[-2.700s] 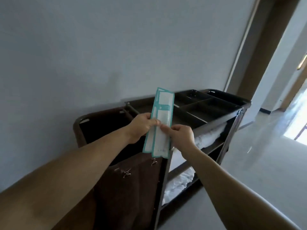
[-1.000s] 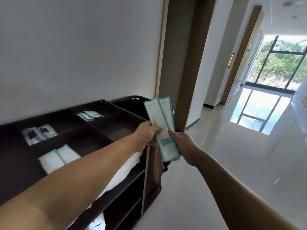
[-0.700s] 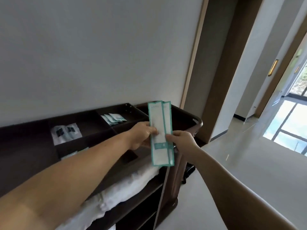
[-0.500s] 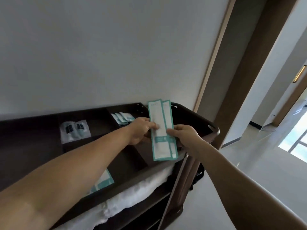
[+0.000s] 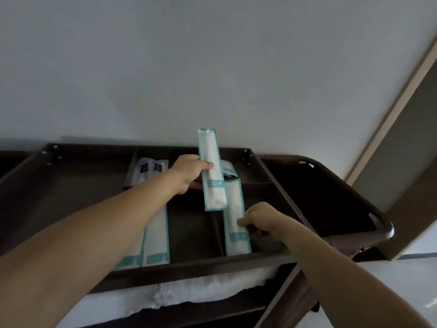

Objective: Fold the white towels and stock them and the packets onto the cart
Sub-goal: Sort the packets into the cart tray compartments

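Two long teal-edged packets are in hand over the top tray of the cart (image 5: 212, 263). Item one: upright packet (image 5: 214, 192), pinched near its middle between the thumb and curled fingers of the left hand (image 5: 188, 172), raised above the rear compartments and resting on nothing. Item two: lower packet (image 5: 234, 204), gripped at its right edge by the curled fingers of the right hand (image 5: 262, 220), lying lengthwise in the front right compartment with its near end at the front wall. Also stocked: pair of like packets (image 5: 157, 235), flat in the adjoining front compartment and partly under the left forearm; black-printed sachets (image 5: 151, 168) at the rear; white towels (image 5: 201, 292) on the shelf beneath. Risks, as judged: the lower packet lies just beside the divider (image 5: 218, 235) and, released askew, may ride up on it instead of settling flat. A slack pinch may let the upright packet tip onto the small sachets (image 5: 228, 170) behind it. A swing too far right may drop either packet into the open linen bag (image 5: 314, 200).
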